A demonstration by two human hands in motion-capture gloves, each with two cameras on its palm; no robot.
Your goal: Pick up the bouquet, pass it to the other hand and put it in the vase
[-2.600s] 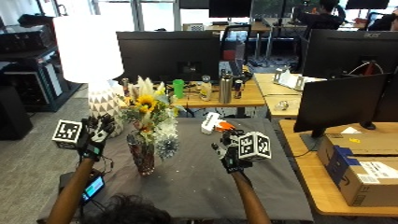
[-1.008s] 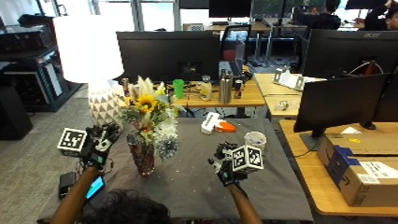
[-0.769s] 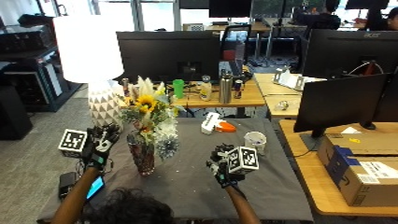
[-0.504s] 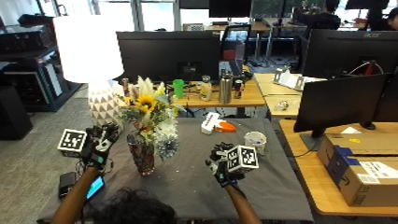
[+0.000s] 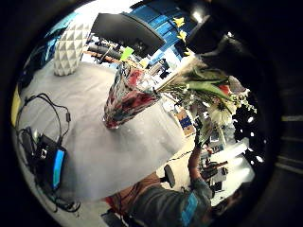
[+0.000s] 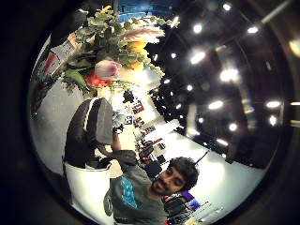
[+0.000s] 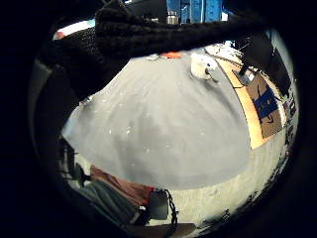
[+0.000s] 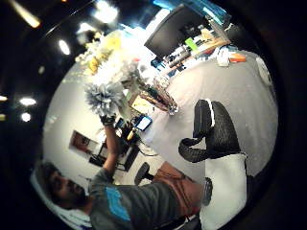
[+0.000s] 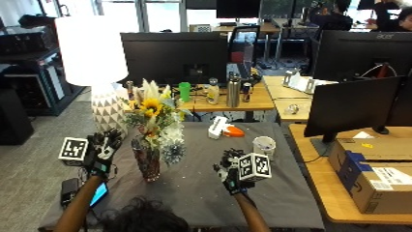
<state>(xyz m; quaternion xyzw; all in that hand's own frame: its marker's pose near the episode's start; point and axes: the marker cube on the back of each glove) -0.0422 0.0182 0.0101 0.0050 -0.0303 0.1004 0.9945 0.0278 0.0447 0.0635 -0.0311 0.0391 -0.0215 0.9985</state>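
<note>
While the table (image 9: 193, 193) looks as before, the bouquet (image 9: 156, 121) stands in the vase (image 9: 147, 164), so the task seems done. Both hands have drawn back: left (image 9: 103, 147) and right (image 9: 230, 169) hover with relaxed fingers, holding nothing.

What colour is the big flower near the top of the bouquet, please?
Yellow with a dark centre, clearest in the outside view.

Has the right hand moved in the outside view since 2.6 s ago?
Yes. The right hand was level with the white cup on the table; now it sits nearer the person, below the cup, fingers spread and holding nothing.
</note>
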